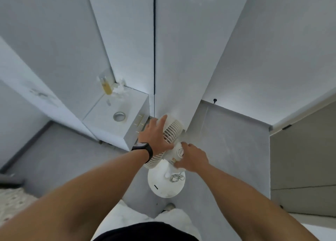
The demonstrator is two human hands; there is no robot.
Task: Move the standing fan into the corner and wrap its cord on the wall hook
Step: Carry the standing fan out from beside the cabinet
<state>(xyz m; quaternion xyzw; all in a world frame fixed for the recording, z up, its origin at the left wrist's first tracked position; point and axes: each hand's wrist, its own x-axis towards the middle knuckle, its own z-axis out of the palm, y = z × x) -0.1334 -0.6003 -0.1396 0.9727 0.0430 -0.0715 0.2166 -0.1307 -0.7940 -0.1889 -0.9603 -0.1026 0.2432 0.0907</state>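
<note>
Standing fan (pixel 171 131) sits at center of frame, close against the protruding white wall corner, just right of a white cabinet (pixel 112 117). Round white base (pixel 163 188) is on the grey floor (pixel 232 150), lower center, just above the person's foot (pixel 170 206).

Left hand (pixel 156 135): fingers straight and spread, palm flat on top of the grille, fingertips reaching the far rim. Not gripping. Black band (pixel 148 150) on that wrist.

Right hand (pixel 190 158): resting on the motor housing behind the grille, beside a round knob (pixel 181 151). Fingers curve down over the housing; can't tell how firm the hold is.

Cord (pixel 176 177): bundled in a small coil, lying on the base near the pole. Not on any hook.

Small dark hook or knob (pixel 215 100) on the wall, right of center, above the fan; well apart from the cord.

Cabinet top, left of center: round metal ring (pixel 119 116), yellowish bottle (pixel 107 87) at the back by the wall.

Lower left edge: patterned fabric (pixel 12 200), can't tell what it is.
</note>
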